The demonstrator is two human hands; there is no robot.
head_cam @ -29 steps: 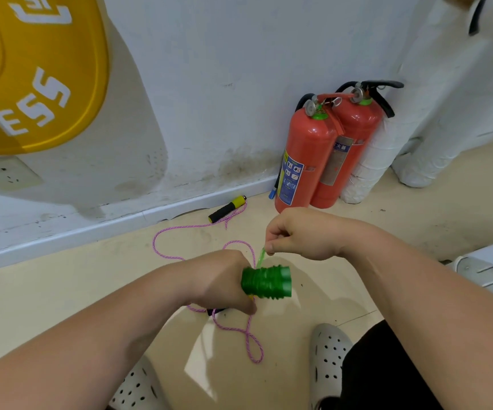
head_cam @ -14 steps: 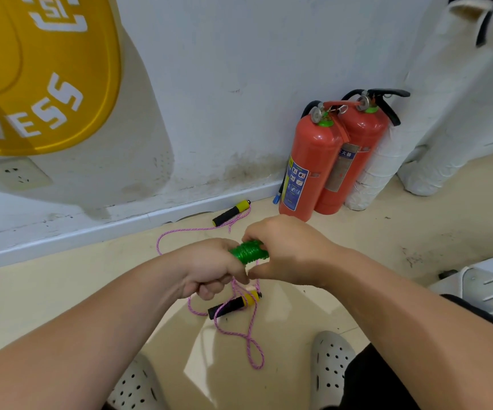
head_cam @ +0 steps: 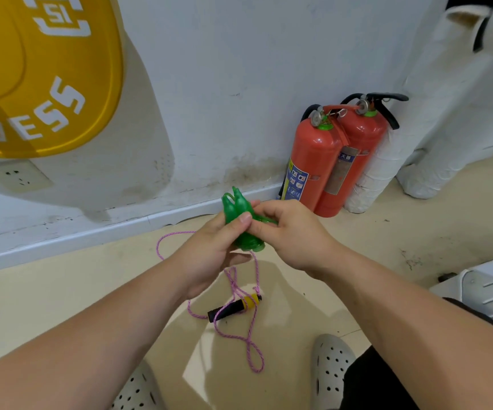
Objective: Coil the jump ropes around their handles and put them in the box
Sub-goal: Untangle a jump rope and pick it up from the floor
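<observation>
Green handles (head_cam: pixel 240 214), two side by side with tips pointing far, are held above the floor (head_cam: pixel 61 297) at mid-scene. They are gripped by the left hand (head_cam: pixel 209 253), the thumb laid across them and the fingers curled beneath. The right hand (head_cam: pixel 292 235) is closed against their right side, green cord (head_cam: pixel 264 221) pinched at its fingertips. A pink rope (head_cam: pixel 248 344) is spread loose on the floor below, a black-and-yellow handle (head_cam: pixel 234 307) among its loops.
</observation>
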